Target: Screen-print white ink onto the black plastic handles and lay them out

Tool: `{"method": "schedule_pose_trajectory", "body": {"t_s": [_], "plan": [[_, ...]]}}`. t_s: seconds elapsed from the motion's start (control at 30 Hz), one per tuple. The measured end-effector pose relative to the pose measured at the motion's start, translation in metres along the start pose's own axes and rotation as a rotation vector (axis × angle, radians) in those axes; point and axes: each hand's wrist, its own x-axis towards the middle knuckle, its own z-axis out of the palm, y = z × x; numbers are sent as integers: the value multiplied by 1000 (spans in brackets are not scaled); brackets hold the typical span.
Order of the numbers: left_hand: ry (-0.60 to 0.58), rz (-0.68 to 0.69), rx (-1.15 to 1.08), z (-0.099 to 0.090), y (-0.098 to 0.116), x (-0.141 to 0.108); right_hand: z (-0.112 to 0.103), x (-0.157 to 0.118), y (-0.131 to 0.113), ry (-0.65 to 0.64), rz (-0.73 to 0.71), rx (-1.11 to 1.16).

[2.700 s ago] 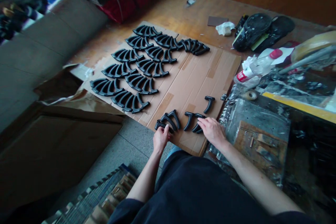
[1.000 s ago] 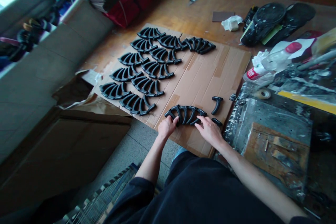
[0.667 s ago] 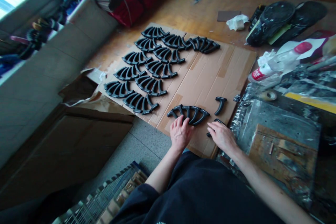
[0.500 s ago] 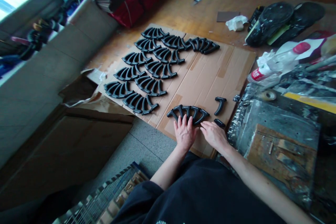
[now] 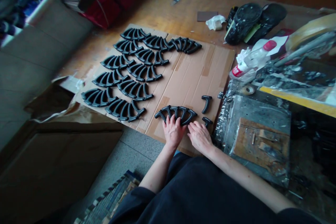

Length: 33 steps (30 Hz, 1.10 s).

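A fan-shaped arc of black curved moulded handles (image 5: 175, 114) lies on a tan cardboard sheet (image 5: 199, 59), with their ends overlapping. My left hand (image 5: 172, 132) is flat, its fingertips touching the arc's lower edge. My right hand (image 5: 200, 137) rests on the cardboard just below the arc's right end, holding nothing. Near its fingertips lies a single black handle (image 5: 207, 121), and another (image 5: 207, 104) lies just above. Further left and up the sheet, several similar fans (image 5: 123, 84) stand in neat rows.
A grey board with a wooden piece (image 5: 257, 140) lies right of the cardboard, beside a plastic bottle (image 5: 243, 67) and black worn moulded items (image 5: 249, 22). A brown cardboard box (image 5: 57, 171) sits low on the left, beyond tiled floor.
The scattered handles near my hands now form one joined arc. My hands have come closer together below it. The view has shifted slightly, moving the scene left.
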Motion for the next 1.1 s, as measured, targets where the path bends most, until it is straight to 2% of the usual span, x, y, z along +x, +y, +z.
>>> {"method": "schedule_pose_trajectory", "body": {"t_s": [0.1, 0.2, 0.3, 0.43, 0.57, 0.63, 0.73, 0.83, 0.93, 1.0, 1.1], "plan": [[-6, 47, 23, -8, -7, 16, 3, 0, 2, -5, -38, -41], [24, 135, 39, -21, -8, 49, 9, 2, 5, -50, -38, -43], [72, 247, 40, -35, 0, 97, 18, 4, 8, -93, -34, -30], [110, 391, 30, -49, 22, 175, 39, 9, 16, -89, -26, -17], [57, 533, 8, -51, 42, 249, 59, 11, 20, -54, -9, 13], [-3, 553, 12, -50, 47, 280, 66, 10, 20, -39, 10, 13], [-58, 488, 34, -47, 46, 314, 74, 10, 19, 12, 32, -6], [-43, 393, 44, -44, 40, 333, 74, 11, 17, 9, 13, -16], [23, 273, 46, -34, 41, 332, 68, 12, 14, -15, 12, -5], [114, 210, 26, -21, 47, 318, 63, 12, 11, -22, 33, 16], [218, 217, -80, 5, 58, 278, 56, 12, 9, -49, 58, 73]]}}
